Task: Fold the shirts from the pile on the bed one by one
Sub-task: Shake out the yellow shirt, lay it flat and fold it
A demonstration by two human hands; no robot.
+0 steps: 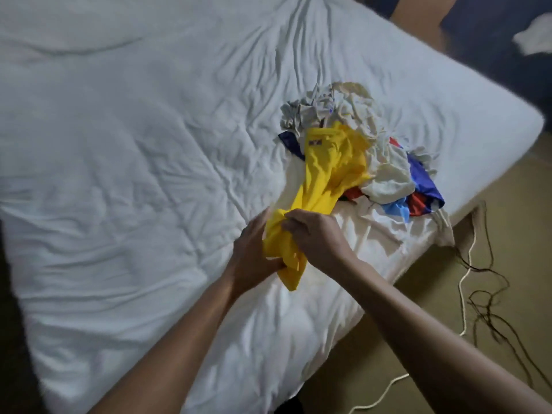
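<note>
The yellow shirt [325,174] lay bunched near the bed's [119,144] right edge, its far end on the pile [385,174] at 1 o'clock. The left hand [254,252] and right hand [316,237] each kept a grip on its near end. Likely risk: pulling could drag neighbouring shirts onto the floor [388,354]. The chest patch [313,142] was unreadable.

White cord [461,283], tangled dark wires [485,316] on tan floor [519,222], pale cloth [534,37] far right
</note>
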